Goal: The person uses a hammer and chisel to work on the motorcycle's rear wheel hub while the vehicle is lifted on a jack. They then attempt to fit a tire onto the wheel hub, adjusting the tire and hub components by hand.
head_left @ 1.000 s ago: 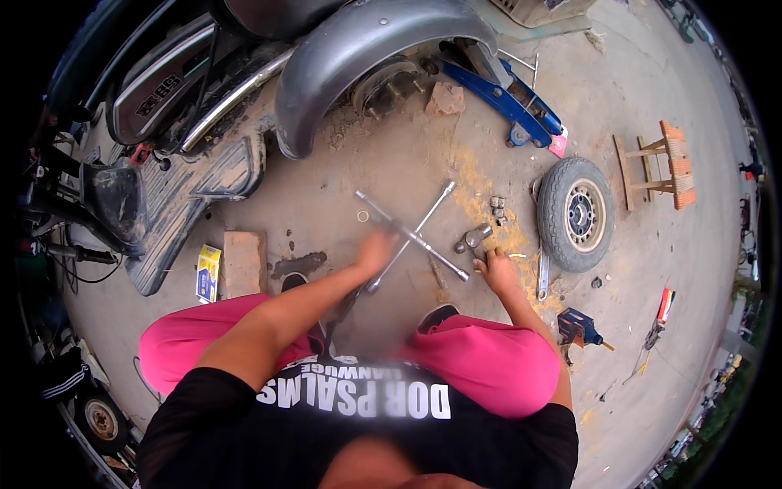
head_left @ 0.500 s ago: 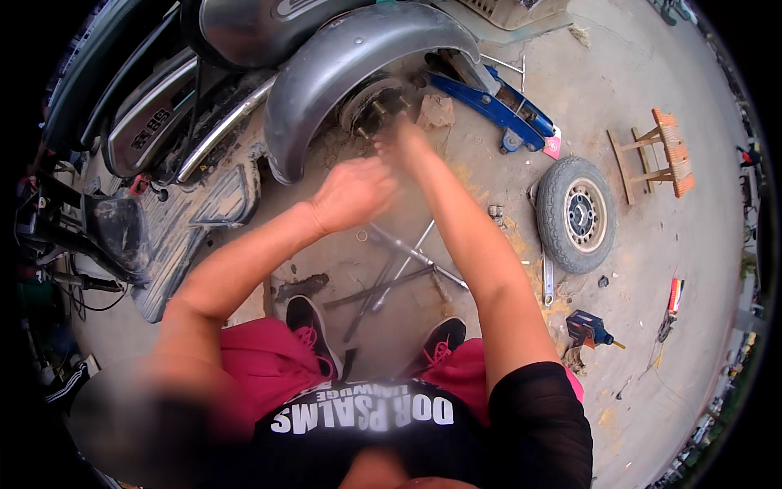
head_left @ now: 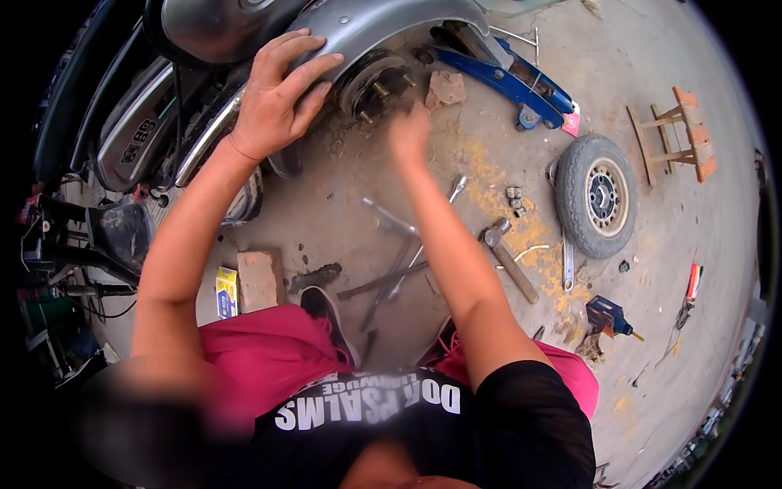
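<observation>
My left hand (head_left: 281, 96) rests with spread fingers on the grey curved fender (head_left: 362, 31) of a vehicle. Beneath the fender, the bare wheel hub (head_left: 376, 88) shows its protruding studs. My right hand (head_left: 410, 134) hovers just below and to the right of the hub. Motion smears its fingers, so whether they hold anything is hidden. A brick (head_left: 445, 88) lies on the ground to the right of the hub. Under my right forearm, a cross-shaped wrench (head_left: 393, 218) is partly covered.
A blue floor jack (head_left: 509, 84) reaches under the vehicle. To the right lie a wheel with tyre (head_left: 599, 197), a wooden stool (head_left: 692, 134), a spanner (head_left: 568, 265) and a blue bottle (head_left: 607, 316). A hammer (head_left: 511, 262) is beside my right forearm; a yellow box (head_left: 226, 292) sits at left.
My left hand has moved up and left from beside my right hand onto the fender. My right hand remains near the hub, blurred. The whole view has shifted somewhat.
</observation>
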Demonstrator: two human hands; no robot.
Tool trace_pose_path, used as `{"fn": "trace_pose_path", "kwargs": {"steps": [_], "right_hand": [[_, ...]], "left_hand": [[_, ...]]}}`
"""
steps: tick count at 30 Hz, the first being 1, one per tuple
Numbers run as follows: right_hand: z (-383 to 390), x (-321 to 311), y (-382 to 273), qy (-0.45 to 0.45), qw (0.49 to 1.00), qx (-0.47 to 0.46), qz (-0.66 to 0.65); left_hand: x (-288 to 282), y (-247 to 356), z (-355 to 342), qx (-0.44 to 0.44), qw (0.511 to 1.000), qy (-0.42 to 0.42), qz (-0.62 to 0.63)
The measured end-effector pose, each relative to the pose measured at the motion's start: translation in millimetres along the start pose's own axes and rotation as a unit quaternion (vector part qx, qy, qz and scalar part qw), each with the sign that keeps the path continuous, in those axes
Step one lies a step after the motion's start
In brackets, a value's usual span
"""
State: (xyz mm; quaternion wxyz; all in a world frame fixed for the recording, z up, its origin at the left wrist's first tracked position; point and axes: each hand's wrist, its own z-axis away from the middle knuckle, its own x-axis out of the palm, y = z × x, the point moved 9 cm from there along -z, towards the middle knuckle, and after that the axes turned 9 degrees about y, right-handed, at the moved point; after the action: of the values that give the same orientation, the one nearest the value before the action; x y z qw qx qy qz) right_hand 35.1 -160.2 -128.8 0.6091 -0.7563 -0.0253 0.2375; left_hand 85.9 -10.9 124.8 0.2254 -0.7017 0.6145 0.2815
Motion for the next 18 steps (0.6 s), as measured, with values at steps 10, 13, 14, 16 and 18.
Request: {"fn": "trace_pose_path", "kwargs": {"steps": [10,13,14,16,18], "right_hand": [[-11,-8,-27,-0.030,0.998,-0.040,-0.044],[-15,-19,-28,0.007,0.996,-0.070,-0.053],[-16,-2,-1,-0.020,0.999,-0.026,0.001],[-6,21,20,-0.118,0.982,0.148,-0.023],[21,29,11,-0.228,0.875,0.394,-0.163]], "left_hand": [[-3,-2,0,-0.001,1.000,0.013,0.011],[-4,-1,-2,0.002,1.000,0.013,0.011],[-2,1,-5,0.006,1.000,0.016,0.015],[-3,-3,0,0.001,1.000,0.011,0.008],[-5,-4,4,-0.004,1.000,0.009,0.003]]}}
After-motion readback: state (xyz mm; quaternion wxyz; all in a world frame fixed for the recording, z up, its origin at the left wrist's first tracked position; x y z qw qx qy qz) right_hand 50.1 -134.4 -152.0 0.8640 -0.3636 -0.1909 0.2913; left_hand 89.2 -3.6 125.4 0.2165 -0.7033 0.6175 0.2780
